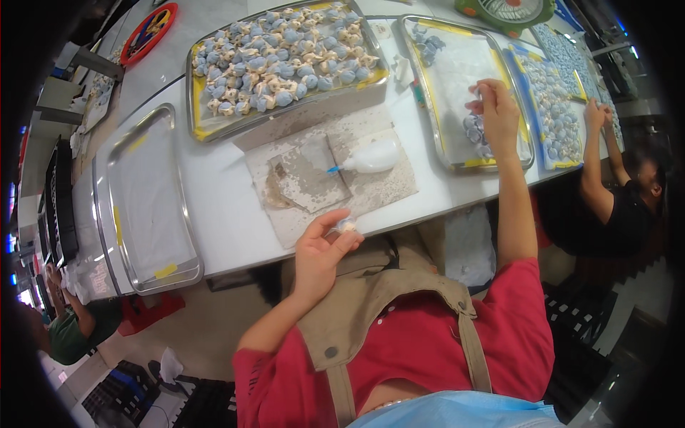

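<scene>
My left hand (322, 251) pinches a small cream and pale-blue figurine (345, 225) near the table's front edge. Farther right, my right hand (497, 114) is raised over a paper-lined metal tray (444, 100); its fingertips are pressed together, and what they hold is too small to make out. Below those fingers lies a cluster of blue-grey pieces (477, 134), and another cluster (428, 47) sits at the tray's far end. A white squeeze bottle (374, 155) with a blue tip lies on a stained cardboard sheet (385, 187) between my hands.
A large tray (194, 107) heaped with blue and cream figurines stands at the back. Left of the cardboard is a paper-lined metal tray (153, 192). A blue tray of figurines (553, 107), a green fan (510, 11) and a co-worker's hands (598, 114) are at the right; a red basket (171, 13) is far left.
</scene>
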`<action>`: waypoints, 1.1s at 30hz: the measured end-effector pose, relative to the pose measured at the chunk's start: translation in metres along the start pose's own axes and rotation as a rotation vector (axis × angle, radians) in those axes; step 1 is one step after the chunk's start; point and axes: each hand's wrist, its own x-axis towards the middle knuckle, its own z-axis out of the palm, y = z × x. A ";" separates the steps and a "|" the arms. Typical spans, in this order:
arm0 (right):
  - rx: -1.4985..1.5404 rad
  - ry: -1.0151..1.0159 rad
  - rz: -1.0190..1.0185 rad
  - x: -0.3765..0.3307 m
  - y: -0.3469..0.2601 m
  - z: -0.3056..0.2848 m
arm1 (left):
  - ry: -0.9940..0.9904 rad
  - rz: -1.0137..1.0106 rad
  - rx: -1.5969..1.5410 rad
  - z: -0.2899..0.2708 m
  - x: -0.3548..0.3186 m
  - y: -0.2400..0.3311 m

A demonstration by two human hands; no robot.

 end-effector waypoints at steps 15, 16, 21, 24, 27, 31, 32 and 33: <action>-0.085 -0.452 -0.443 -0.097 -0.102 0.030 | 0.051 0.044 -0.058 0.000 -0.004 0.013; -0.179 -0.443 -0.490 -0.095 -0.097 0.026 | 0.062 0.044 -0.057 -0.001 -0.005 0.014; -0.464 -0.458 -0.653 -0.096 -0.062 0.022 | 0.025 0.014 -0.054 0.001 -0.003 0.010; -0.346 -0.419 -0.598 -0.106 -0.053 0.028 | 0.010 0.008 -0.059 0.003 -0.001 0.008; -0.321 -0.322 -0.601 -0.107 -0.055 0.029 | 0.003 0.003 -0.050 0.003 -0.001 0.009; -0.391 -0.321 -0.621 -0.108 -0.046 0.025 | -0.008 0.002 -0.040 0.002 -0.002 0.010; -0.367 -0.326 -0.598 -0.109 -0.047 0.025 | -0.009 -0.002 -0.035 0.003 -0.002 0.010; -0.343 -0.332 -0.576 -0.110 -0.048 0.025 | -0.009 -0.006 -0.030 0.004 -0.002 0.011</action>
